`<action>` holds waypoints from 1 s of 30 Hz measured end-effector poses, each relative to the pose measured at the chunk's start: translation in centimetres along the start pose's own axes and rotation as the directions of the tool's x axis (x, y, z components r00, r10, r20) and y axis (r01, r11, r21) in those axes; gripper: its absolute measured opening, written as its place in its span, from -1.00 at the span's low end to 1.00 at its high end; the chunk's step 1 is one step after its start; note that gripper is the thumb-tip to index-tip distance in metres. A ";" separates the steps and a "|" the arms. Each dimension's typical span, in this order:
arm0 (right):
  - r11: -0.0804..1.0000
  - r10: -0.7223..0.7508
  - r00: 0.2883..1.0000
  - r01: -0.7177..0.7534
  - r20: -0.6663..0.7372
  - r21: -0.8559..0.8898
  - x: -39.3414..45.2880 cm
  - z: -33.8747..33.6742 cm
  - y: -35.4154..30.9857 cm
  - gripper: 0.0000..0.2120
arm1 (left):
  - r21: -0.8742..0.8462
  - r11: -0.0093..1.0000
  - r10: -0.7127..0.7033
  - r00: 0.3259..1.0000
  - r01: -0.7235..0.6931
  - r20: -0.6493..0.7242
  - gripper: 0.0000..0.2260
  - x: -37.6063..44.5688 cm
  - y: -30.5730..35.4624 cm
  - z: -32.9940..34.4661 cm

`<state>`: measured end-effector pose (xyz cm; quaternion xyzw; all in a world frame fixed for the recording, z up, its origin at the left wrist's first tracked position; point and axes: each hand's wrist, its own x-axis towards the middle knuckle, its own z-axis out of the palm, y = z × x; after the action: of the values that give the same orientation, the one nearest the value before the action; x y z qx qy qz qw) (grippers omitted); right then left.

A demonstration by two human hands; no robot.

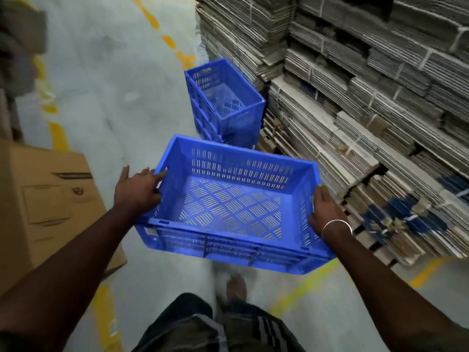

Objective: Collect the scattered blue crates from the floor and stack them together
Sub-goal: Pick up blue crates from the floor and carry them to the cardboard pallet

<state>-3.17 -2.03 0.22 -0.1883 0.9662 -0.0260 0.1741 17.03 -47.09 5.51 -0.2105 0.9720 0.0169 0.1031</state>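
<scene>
Head view, blue crate [233, 207] held off the floor between both hands, left hand [138, 190] gripping its left wall, right hand [326, 212] clasping its right wall, crate stack [225, 102] beyond the hands, beside bundled cardboard [355, 85].

Grey floor [106, 80] bears stacked crates [225, 105], cardboard bundles [355, 85].

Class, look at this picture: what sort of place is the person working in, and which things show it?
Probably a warehouse or packing storeroom. Tied bundles of flattened cardboard are piled high on the right, yellow lane lines mark the concrete floor, and blue crates stand stacked ahead beside the cardboard.
</scene>
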 end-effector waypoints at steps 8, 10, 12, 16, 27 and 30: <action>0.998 0.015 0.996 -0.021 -0.092 -0.061 16.2 -5.4 -11.2 -0.18 | -0.020 1.000 -0.004 0.999 0.004 -0.035 -0.36 17.4 -10.1 -2.1; 0.997 0.038 0.995 -0.044 -0.089 -0.067 19.9 -6.0 -13.9 -0.17 | -0.032 0.999 0.030 0.999 -0.031 -0.032 -0.37 22.7 -12.6 -2.9; 0.994 0.093 0.991 -0.098 -0.098 -0.055 22.8 -6.6 -16.5 -0.18 | -0.046 0.996 0.073 0.997 -0.074 -0.024 -0.39 27.9 -14.9 -4.1; 0.983 0.178 0.973 -0.184 -0.148 -0.026 28.3 -8.4 -21.4 -0.18 | -0.017 0.987 0.162 0.986 -0.163 -0.040 -0.39 38.4 -19.1 -7.6; 0.907 0.416 0.898 -0.399 -0.144 0.132 43.6 -11.0 -26.5 -0.19 | 0.008 0.952 0.306 0.951 -0.306 -0.046 -0.36 63.9 -19.6 -12.4; 0.886 0.454 0.886 -0.439 -0.092 0.149 48.0 -11.4 -27.0 -0.18 | 0.029 0.940 0.342 0.939 -0.341 -0.048 -0.37 69.4 -19.1 -12.8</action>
<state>-39.21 -45.13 -1.68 0.0525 0.9890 -0.0569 0.1263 -39.38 -93.60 3.79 -0.0381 0.9962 0.0190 0.0754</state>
